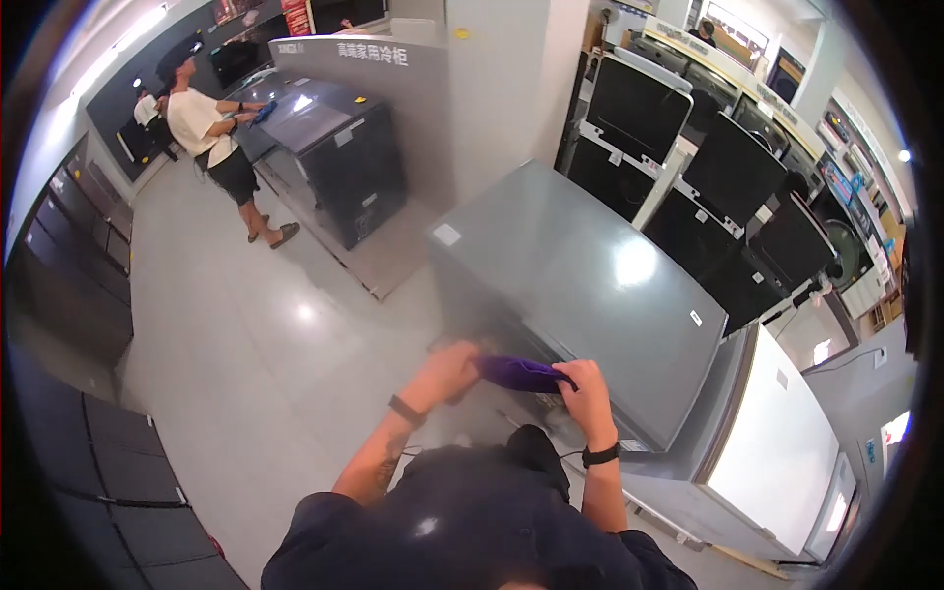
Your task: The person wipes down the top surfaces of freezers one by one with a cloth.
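A dark purple cloth (523, 374) is stretched between my two hands in front of my body. My left hand (454, 372) is closed on its left end, slightly blurred. At the other end my right hand (586, 385) grips the cloth with fingers pressed together. Just beyond my hands stands a grey chest freezer (580, 265) with a shiny flat lid and a white label on its far left corner. The cloth hangs near the freezer's front edge, and I cannot tell whether it touches it.
A white-topped freezer (777, 442) adjoins on the right. Behind stand black appliances (639, 108) with upright panels. At the far left another person (211, 133) holds a blue cloth over a dark chest freezer (349, 157). Dark cabinets (128, 482) line the left; pale floor (265, 334) lies between.
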Action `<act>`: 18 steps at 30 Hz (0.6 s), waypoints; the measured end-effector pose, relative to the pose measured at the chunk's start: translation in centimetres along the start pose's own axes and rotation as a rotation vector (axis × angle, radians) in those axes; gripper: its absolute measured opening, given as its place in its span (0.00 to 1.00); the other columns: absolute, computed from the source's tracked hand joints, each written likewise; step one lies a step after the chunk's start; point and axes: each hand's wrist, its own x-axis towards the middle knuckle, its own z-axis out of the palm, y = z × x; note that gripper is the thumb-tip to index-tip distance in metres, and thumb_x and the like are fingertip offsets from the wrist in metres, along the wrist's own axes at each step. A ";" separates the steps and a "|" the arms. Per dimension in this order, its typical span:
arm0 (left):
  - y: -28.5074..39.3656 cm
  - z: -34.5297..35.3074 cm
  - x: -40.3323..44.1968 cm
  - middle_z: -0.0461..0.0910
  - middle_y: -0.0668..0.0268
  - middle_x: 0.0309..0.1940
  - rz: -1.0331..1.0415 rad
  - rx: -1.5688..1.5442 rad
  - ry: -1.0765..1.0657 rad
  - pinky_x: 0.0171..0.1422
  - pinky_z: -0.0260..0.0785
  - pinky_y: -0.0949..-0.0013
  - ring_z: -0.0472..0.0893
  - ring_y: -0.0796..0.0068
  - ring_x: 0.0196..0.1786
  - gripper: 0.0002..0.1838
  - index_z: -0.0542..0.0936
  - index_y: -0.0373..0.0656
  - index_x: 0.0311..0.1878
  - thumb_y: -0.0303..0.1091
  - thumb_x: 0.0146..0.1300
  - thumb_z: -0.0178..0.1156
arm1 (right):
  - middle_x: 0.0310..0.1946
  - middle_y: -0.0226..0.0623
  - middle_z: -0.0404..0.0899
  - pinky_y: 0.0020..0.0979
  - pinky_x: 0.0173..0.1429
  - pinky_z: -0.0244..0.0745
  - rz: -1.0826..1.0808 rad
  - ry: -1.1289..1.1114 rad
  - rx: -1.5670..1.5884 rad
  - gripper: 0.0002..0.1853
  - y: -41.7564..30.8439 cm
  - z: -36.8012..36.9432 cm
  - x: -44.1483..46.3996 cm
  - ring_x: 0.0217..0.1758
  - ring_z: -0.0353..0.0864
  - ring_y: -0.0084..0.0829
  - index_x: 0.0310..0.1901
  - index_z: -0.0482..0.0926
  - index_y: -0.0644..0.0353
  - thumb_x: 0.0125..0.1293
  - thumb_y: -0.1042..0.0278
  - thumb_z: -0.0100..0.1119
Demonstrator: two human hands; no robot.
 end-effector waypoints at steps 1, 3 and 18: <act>1.7 -0.4 0.4 0.80 0.52 0.32 -0.030 -0.021 -0.047 0.41 0.72 0.55 0.80 0.47 0.36 0.10 0.76 0.39 0.42 0.29 0.57 0.56 | 0.44 0.39 0.82 0.40 0.54 0.73 0.012 0.023 -0.016 0.13 0.9 -0.3 -0.6 0.49 0.77 0.44 0.40 0.82 0.58 0.50 0.79 0.64; 2.9 1.2 1.8 0.80 0.52 0.31 -0.051 -0.054 -0.119 0.40 0.72 0.56 0.80 0.49 0.36 0.10 0.74 0.39 0.43 0.30 0.58 0.56 | 0.44 0.39 0.82 0.40 0.56 0.73 0.035 0.061 -0.045 0.13 2.8 -1.9 -2.0 0.50 0.77 0.44 0.39 0.82 0.58 0.49 0.79 0.65; 12.6 16.8 21.3 0.77 0.66 0.24 0.479 -0.171 -0.867 0.32 0.71 0.65 0.77 0.74 0.25 0.17 0.76 0.40 0.42 0.45 0.62 0.63 | 0.42 0.36 0.83 0.41 0.61 0.72 0.427 0.401 -0.206 0.08 14.0 -16.7 -8.8 0.57 0.77 0.43 0.35 0.82 0.58 0.51 0.79 0.64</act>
